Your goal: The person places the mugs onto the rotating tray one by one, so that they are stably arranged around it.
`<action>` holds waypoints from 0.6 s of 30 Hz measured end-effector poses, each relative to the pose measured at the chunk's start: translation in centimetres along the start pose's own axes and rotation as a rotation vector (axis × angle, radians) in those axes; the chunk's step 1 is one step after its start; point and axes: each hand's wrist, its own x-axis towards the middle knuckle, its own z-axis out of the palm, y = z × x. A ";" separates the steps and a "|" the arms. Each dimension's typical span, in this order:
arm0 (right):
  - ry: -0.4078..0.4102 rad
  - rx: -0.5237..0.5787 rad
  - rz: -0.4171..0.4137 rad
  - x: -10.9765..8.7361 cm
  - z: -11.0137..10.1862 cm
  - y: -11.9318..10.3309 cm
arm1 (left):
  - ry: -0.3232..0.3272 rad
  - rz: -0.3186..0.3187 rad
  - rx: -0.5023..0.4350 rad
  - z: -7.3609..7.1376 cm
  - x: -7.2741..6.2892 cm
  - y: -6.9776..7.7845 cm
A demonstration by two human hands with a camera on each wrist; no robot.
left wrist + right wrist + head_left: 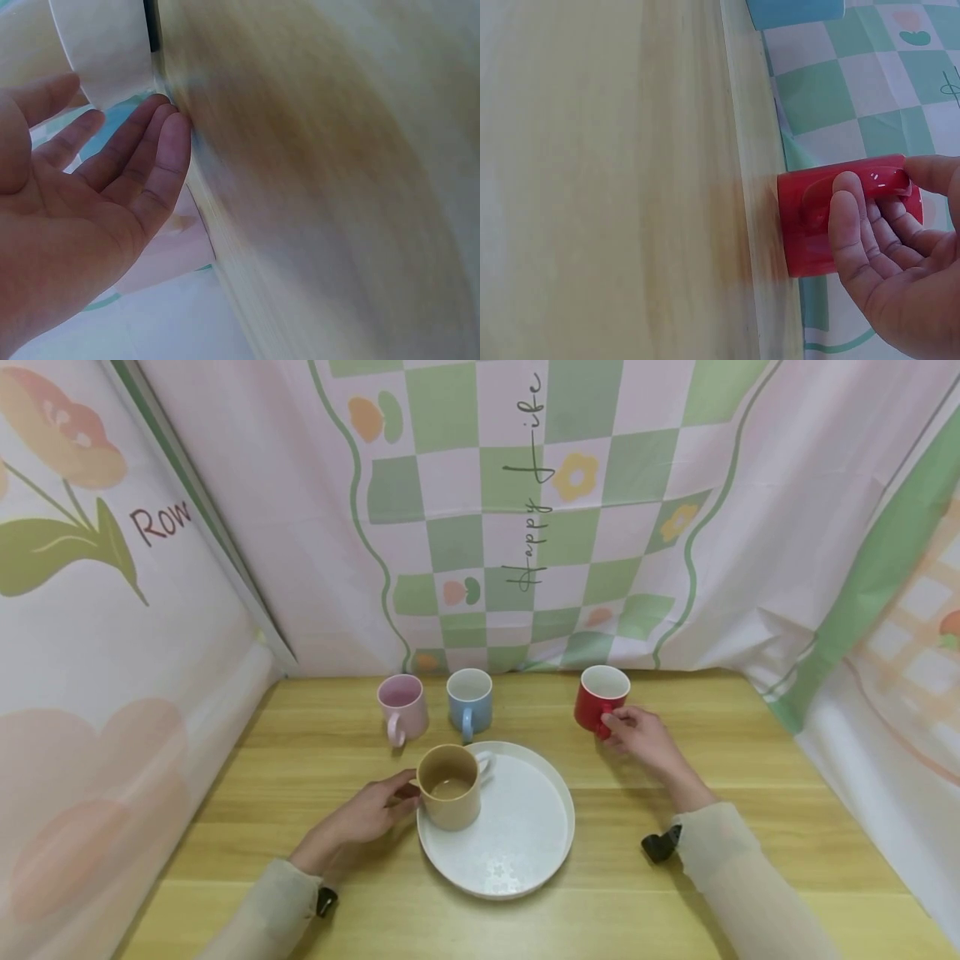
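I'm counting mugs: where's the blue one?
In the head view, the blue mug stands near the middle, just right of the pink mug and beyond the white tray.

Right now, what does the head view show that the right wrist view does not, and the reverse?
Only the head view shows the left hand, the tan cup, the pink cup and the plate. Only the right wrist view shows the palm side of the right hand. Both show the right hand, the red cup, the blue cup, the table and the checked cloth.
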 end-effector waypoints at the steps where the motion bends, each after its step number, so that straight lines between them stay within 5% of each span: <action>1: 0.000 0.004 0.001 0.0 0.1 0.0 | 0.000 0.000 0.000 0.0 0.0 0.0; 18: 0.001 0.134 0.011 -0.1 0.7 -0.2 | 0.005 0.004 0.011 0.0 -0.1 0.1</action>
